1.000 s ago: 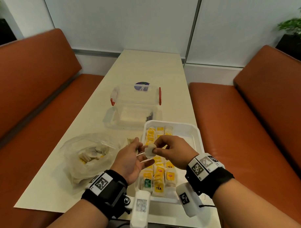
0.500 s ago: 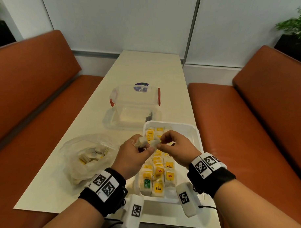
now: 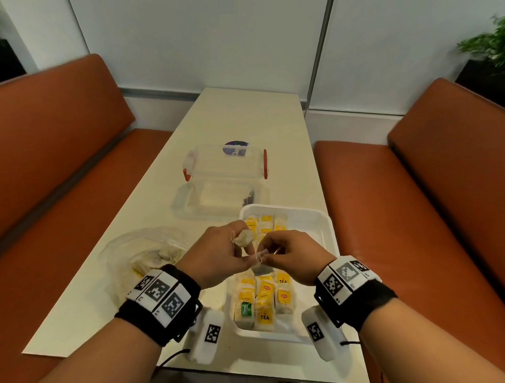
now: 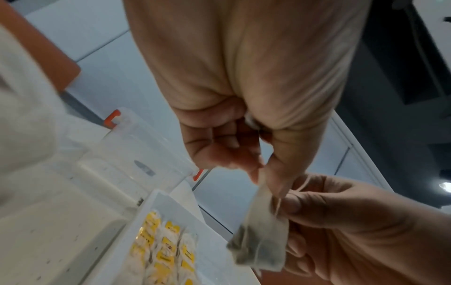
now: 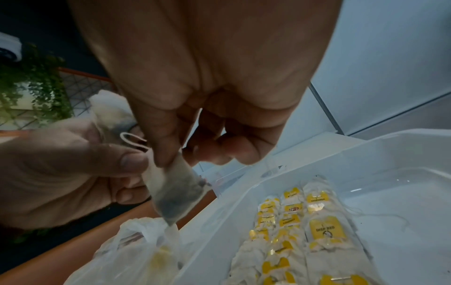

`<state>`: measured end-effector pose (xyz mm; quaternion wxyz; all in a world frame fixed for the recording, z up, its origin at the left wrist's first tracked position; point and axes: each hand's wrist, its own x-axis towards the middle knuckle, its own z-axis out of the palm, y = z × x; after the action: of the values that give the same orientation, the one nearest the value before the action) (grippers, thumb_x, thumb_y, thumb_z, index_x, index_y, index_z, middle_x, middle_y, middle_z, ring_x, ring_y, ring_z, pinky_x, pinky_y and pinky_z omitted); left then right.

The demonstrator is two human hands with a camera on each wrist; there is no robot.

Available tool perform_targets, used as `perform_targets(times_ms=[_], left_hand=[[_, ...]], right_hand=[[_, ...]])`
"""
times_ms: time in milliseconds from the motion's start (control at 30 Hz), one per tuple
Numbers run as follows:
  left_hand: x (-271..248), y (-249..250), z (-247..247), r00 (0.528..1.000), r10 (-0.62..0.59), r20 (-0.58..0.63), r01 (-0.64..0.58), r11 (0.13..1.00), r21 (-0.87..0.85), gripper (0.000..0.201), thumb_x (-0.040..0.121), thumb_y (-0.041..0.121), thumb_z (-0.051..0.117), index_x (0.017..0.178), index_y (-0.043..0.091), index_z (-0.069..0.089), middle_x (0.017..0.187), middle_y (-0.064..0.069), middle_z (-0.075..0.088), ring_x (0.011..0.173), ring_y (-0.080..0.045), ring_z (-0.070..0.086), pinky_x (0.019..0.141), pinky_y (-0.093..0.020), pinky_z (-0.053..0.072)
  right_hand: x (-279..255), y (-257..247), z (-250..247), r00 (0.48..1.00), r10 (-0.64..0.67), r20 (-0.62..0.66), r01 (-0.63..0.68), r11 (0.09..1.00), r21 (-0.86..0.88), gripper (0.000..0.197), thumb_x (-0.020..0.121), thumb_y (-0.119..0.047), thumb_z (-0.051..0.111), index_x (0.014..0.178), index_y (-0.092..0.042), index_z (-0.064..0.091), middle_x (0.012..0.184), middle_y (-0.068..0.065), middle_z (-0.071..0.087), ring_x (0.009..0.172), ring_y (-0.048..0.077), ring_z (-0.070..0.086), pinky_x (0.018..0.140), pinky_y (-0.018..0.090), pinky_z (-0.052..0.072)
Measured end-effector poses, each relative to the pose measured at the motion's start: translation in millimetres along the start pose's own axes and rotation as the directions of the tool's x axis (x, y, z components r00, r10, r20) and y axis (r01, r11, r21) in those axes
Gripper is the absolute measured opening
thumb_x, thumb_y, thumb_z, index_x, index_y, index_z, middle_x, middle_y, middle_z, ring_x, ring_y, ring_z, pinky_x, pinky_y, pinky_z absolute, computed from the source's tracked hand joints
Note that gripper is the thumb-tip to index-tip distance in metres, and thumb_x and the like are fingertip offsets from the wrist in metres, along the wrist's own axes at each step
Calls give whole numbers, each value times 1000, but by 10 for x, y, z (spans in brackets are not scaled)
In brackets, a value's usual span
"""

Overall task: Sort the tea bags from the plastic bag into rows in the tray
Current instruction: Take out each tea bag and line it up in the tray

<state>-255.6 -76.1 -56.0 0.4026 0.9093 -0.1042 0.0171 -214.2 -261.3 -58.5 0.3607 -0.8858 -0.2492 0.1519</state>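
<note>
Paper tea bag [image 3: 259,270] pinched between both hands, left hand [image 3: 219,257], right hand [image 3: 290,256], above white tray [image 3: 327,234].

Tray [image 3: 328,231] right half bare, open from above; tea bag rows [image 3: 263,299] fill left half. Clear container [image 3: 224,166] at 12 o'clock, plastic bag [image 3: 144,252] at 9 o'clock.

White tray [image 3: 327,231], yellow-tagged tea bags [image 3: 263,298]

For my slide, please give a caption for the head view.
Both hands hold tea bags above a white tray with rows of tea bags.
</note>
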Motion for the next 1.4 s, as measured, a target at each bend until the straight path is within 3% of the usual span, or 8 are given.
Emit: perform_targets(times_ms=[233,467,633,767,900,1067,1233,1400], left_hand=[[-65,-111,163,989,-52,-140,28,985,-168,26,76,20,79,74,28,54,66,7,62,59,-5,54,59,-20,45],[-71,-218,214,989,-149,-15,148,987,-62,24,75,24,79,77,21,55,70,12,67,66,-1,59,58,-11,41],[-136,-380,285,972,-231,49,232,973,-17,27,75,26,79,73,21,53,73,5,67,68,-9,60,61,-20,44],[-132,-399,303,970,-236,63,238,971,-18,27,76,27,78,74,20,52,71,7,64,67,-9,59,62,-21,44],[-117,-411,296,970,-234,65,235,972,-9,27,77,28,78,76,20,52,72,7,64,67,-6,58,62,-19,43],[-107,-422,291,971,-233,56,234,972,-5,27,77,28,77,77,18,53,70,10,61,64,-4,56,60,-17,42],[-114,-418,325,972,-231,53,232,973,-17,25,77,28,77,78,18,53,69,10,61,64,-4,55,60,-17,42],[-117,-410,332,974,-222,49,224,974,-39,29,78,26,76,83,8,54,69,8,61,59,-2,53,57,-13,40]], right_hand=[[-5,-25,-66,999,24,-22,-22,994,111,12,83,-26,71,78,-33,63,75,-11,65,69,3,58,74,28,51],[-24,11,-93,981,119,155,-68,952,-299,14,90,-29,61,102,-24,66,86,-12,57,79,7,54,69,19,39],[-22,148,13,873,350,340,-170,871,-461,18,94,-21,53,110,-21,62,83,-9,60,66,10,59,56,20,43],[9,233,110,778,430,457,-144,831,-537,26,93,-19,54,117,-22,61,105,-1,70,73,11,62,72,23,47],[9,312,231,706,505,496,-146,790,-596,27,92,-19,57,119,-20,59,104,4,73,80,13,65,77,25,48],[24,423,288,764,507,399,-194,770,-608,24,88,-21,64,112,-18,64,100,3,73,70,11,60,60,17,42],[69,477,341,779,519,351,-230,757,-611,22,86,-14,67,107,-16,63,101,5,73,77,17,61,80,29,54],[125,524,385,780,537,323,-240,732,-637,22,84,-14,68,106,-12,63,99,7,73,85,22,70,82,33,57]])
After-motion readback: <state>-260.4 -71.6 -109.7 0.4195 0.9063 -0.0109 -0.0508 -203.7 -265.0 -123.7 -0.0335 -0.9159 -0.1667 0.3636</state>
